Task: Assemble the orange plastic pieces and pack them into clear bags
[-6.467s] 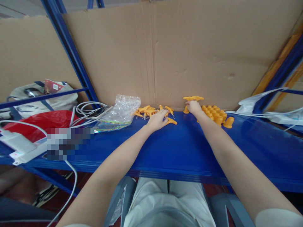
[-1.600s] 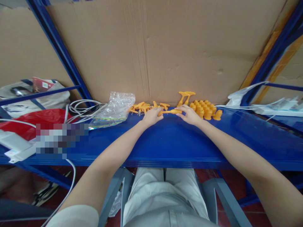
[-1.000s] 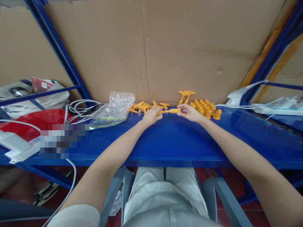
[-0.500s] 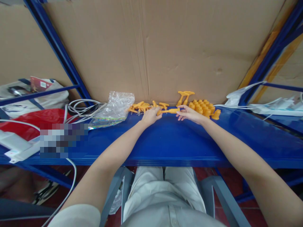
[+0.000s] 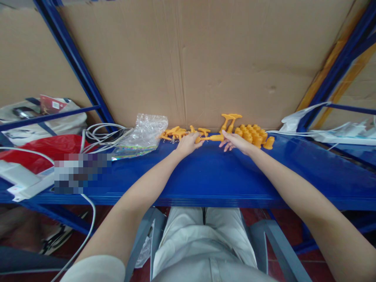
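Observation:
My left hand (image 5: 189,144) is closed around the handle end of an orange T-handled piece with a threaded shaft (image 5: 205,139). The shaft points right and meets an orange sleeve (image 5: 216,138), whose far end is pinched in the fingers of my right hand (image 5: 233,141). Both are held just above the blue tabletop (image 5: 211,172). Behind and left of my left hand lies a pile of orange T-handled pieces (image 5: 175,132). Two assembled orange T-handled pieces (image 5: 230,119) stand behind my right hand. Beside it, several orange sleeves (image 5: 252,133) stand in rows.
A clear plastic bag (image 5: 147,131) lies left of the pile, with white cables (image 5: 102,131) beside it. A red bag (image 5: 35,152) and a white power strip (image 5: 26,178) are farther left. Another power strip (image 5: 346,133) lies at right. Cardboard (image 5: 182,58) rises behind.
My right hand has shifted slightly and its thumb has changed position at the sleeve's end. My left hand keeps its hold; the pieces on the table look unchanged.

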A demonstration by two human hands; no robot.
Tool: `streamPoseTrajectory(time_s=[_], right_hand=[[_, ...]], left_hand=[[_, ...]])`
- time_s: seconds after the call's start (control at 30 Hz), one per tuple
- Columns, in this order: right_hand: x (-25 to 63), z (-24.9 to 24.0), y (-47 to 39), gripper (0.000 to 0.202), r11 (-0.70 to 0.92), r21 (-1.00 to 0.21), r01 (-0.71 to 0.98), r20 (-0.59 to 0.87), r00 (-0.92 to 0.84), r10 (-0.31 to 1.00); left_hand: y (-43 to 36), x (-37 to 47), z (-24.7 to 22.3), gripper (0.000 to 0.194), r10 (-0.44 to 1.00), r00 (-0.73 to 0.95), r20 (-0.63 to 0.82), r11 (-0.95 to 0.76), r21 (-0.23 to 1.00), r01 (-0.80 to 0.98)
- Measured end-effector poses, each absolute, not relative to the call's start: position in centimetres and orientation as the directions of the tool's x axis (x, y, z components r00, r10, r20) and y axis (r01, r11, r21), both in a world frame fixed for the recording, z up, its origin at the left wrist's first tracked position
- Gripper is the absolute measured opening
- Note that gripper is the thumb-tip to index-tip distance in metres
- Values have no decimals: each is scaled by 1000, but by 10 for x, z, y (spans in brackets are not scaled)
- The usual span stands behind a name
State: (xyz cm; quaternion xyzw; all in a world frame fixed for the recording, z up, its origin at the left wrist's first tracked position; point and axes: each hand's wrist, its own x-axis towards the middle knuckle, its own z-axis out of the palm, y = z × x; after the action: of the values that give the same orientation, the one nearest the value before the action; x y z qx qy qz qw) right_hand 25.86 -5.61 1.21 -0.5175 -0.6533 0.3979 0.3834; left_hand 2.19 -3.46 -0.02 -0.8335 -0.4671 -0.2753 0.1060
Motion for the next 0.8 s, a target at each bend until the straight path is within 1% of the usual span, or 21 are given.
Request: streamPoseTrajectory(time_s=[0.1, 0.13, 0.2, 0.3, 0.33, 0.43, 0.5, 0.57, 0.63, 0.73, 0.8], right_hand=[[267, 11, -53, 23, 173, -932, 319, 112, -203, 973], [270, 11, -52, 20, 183, -934, 308, 119, -216, 969], [273, 9, -51, 21, 199, -935, 292, 127, -249, 960], [272, 9, -51, 16, 199, -939, 281, 116, -286, 951], [270, 9, -52, 18, 187, -941, 282, 104, -284, 953], [264, 10, -55, 38, 123, -944, 306, 48, -242, 969], [262, 11, -56, 45, 91, -943, 321, 21, -214, 977], [264, 12, -55, 41, 95, -943, 320, 27, -212, 977], [268, 11, -54, 28, 131, -942, 311, 58, -232, 971], [271, 10, -53, 27, 182, -934, 306, 101, -262, 960], [271, 10, -54, 20, 204, -930, 305, 119, -274, 954]], left_hand=[[-33, 23, -2, 29, 722, 404, 562, -536, 83, 840], [-32, 23, -3, 29, 721, 404, 563, -536, 83, 840], [-31, 22, -3, 30, 717, 407, 566, -540, 81, 838], [-32, 21, -3, 29, 707, 412, 574, -548, 76, 833], [-32, 21, -2, 28, 706, 412, 577, -548, 76, 833], [-34, 21, -1, 25, 707, 406, 579, -543, 76, 836], [-34, 21, 0, 25, 706, 404, 582, -543, 77, 837], [-33, 21, -1, 25, 699, 408, 587, -549, 76, 832], [-31, 21, -2, 26, 696, 409, 591, -553, 78, 829], [-29, 19, -4, 26, 693, 406, 596, -555, 82, 827], [-28, 18, -4, 25, 683, 412, 604, -565, 79, 821]])
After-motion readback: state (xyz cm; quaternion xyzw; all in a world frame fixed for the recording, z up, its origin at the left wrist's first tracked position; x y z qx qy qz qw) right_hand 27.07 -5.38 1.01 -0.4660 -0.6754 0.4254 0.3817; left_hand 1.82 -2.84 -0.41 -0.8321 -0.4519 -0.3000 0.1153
